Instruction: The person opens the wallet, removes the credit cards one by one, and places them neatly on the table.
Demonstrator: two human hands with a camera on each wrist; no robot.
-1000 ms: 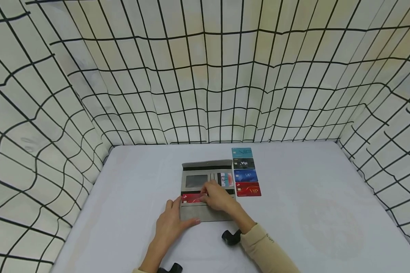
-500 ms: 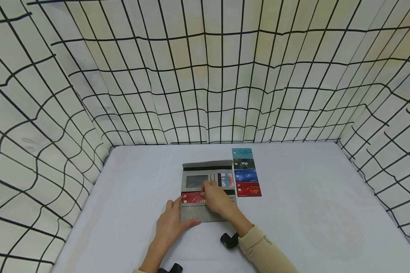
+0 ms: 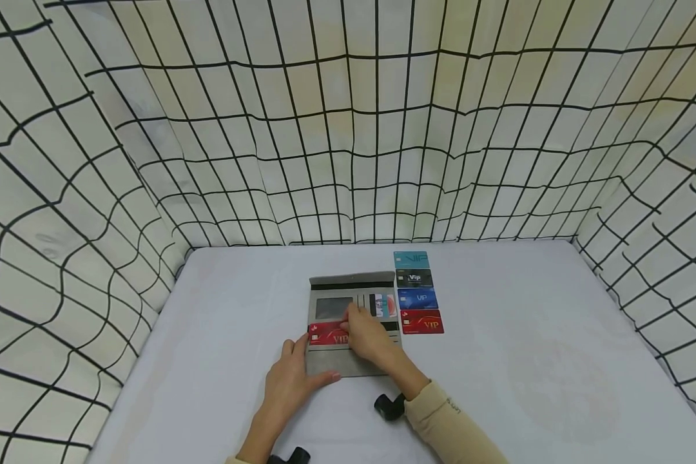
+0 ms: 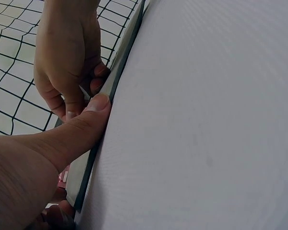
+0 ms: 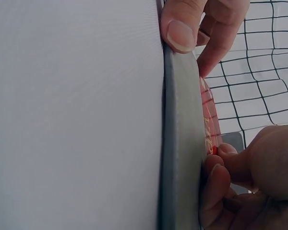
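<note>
A grey wallet (image 3: 342, 365) lies unfolded on the white table, with a red card (image 3: 323, 333) partly inside its lower pocket; gold lettering shows on the card. My right hand (image 3: 371, 336) pinches the card's right end between thumb and fingers, which the right wrist view shows closely. At the wallet's lower left corner is my left hand (image 3: 289, 379), its thumb pressing the near edge and its fingers against the left edge beside the card. In the left wrist view that thumb (image 4: 86, 125) lies straight across the wallet's rim.
Right of the wallet, a column of cards runs away from me: a red card (image 3: 421, 321), a blue card (image 3: 417, 298), a black card (image 3: 414, 278) and a teal card (image 3: 410, 260). Black netting (image 3: 377, 161) over white walls encloses the table (image 3: 510, 335). Black wrist devices (image 3: 390, 407) sit by both wrists.
The red card has slid away from me, farther out of the pocket, so more of its face and lettering shows. My right hand has shifted slightly with it; the left hand has stayed put.
</note>
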